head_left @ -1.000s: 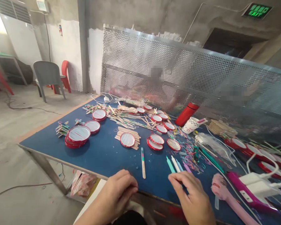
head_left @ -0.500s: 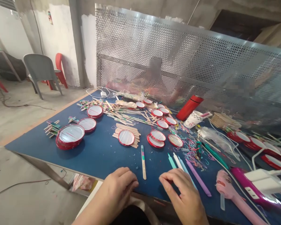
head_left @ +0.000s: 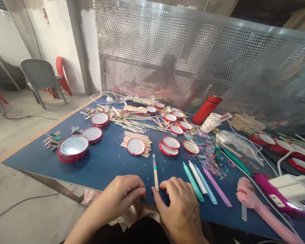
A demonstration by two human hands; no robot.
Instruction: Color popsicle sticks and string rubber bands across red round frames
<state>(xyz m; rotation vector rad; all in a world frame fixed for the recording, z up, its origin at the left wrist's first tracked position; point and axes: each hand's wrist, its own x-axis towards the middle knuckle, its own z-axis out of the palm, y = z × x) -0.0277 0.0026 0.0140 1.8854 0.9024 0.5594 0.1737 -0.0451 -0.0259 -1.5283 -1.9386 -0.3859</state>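
Note:
My left hand (head_left: 123, 195) rests curled at the near edge of the blue table (head_left: 106, 162), fingers folded in, nothing visible inside. My right hand (head_left: 179, 205) lies beside it with fingers bent, its thumb and fingertips touching the near end of a wooden stick with coloured bands (head_left: 155, 171). Just right of that hand lie several coloured pens (head_left: 205, 181) in a row.
Red-rimmed round mirrors (head_left: 72, 146) and loose wooden sticks (head_left: 135, 139) cover the table's middle and back. A red flask (head_left: 205, 109), a paper cup (head_left: 211, 122), coloured rubber bands (head_left: 213, 162), pink tools (head_left: 259, 208) and a white charger (head_left: 292, 188) lie to the right. A person sits behind the perforated metal screen (head_left: 193, 61).
My right hand slid left along the table edge to the near end of the banded stick, uncovering the pens. The view dropped and shifted. My left hand stayed curled at the edge.

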